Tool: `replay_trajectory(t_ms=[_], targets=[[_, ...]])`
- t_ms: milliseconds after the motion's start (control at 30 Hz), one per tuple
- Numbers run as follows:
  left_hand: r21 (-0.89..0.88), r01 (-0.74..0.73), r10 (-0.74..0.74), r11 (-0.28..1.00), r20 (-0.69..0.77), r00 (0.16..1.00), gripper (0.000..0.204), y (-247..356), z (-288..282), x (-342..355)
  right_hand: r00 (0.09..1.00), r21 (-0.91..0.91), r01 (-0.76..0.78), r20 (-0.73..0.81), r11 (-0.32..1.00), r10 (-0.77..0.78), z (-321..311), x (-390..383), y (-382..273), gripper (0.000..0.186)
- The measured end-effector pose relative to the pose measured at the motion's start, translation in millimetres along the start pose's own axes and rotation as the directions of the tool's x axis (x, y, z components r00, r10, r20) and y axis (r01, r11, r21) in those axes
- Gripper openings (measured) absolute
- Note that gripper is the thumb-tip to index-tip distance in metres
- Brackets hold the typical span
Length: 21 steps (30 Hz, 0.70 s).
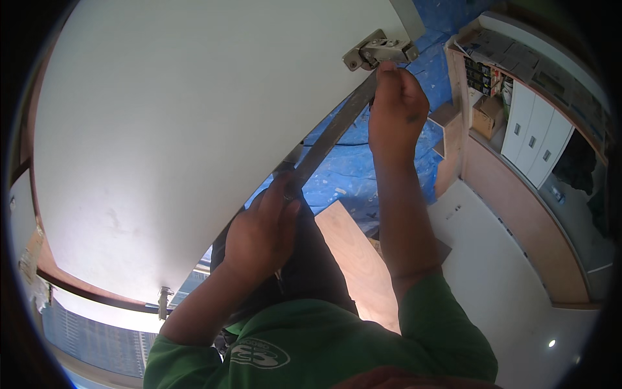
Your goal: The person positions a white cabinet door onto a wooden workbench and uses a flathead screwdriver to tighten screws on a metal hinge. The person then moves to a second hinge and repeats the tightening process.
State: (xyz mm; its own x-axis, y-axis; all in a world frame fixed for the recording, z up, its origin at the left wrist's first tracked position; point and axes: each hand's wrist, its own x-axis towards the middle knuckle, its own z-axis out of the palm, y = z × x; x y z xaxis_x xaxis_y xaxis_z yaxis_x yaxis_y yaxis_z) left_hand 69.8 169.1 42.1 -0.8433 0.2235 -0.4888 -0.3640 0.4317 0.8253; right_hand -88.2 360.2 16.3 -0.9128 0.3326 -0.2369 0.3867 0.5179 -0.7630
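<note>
A large white cabinet door [175, 123] fills the upper left, its edge running slantwise past both hands. A metal cup hinge [382, 50] is fixed near the door's upper right corner. Along the edge lies a long, flat, dark grey strip [334, 136]. My right hand [398, 107] is closed around its far end, with the fingertips just under the hinge. My left hand [262, 236] is closed at its near end, beside the door edge; the fingertips are partly hidden. A thin pointed object [279, 280] shows below my left hand, too small to name.
A second hinge [163, 303] sits at the door's lower left. Blue sheeting [350, 172] covers the floor. A light wooden board [353, 253] is beside my legs. On the right stand a curved wooden partition [518, 201], white drawers or lockers [536, 129] and a cardboard box [487, 117].
</note>
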Motion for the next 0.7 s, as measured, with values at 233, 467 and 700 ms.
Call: replay_trajectory(t_ms=[233,467,700], targets=[[-0.155,0.064,-0.064,0.986,0.005,0.998,0.040,-4,31,-1,0.962,0.406,-0.272,0.146,0.872,0.231,-12,-26,2,0.031],[-0.120,-0.117,0.129,0.986,0.092,0.987,0.043,3,71,-4,0.900,0.584,-0.408,0.387,0.702,0.202,-31,-34,5,0.038],[0.190,-0.394,0.386,0.899,0.076,0.919,0.046,34,21,27,0.940,0.399,-0.322,0.247,0.859,0.237,-45,-28,6,0.039]])
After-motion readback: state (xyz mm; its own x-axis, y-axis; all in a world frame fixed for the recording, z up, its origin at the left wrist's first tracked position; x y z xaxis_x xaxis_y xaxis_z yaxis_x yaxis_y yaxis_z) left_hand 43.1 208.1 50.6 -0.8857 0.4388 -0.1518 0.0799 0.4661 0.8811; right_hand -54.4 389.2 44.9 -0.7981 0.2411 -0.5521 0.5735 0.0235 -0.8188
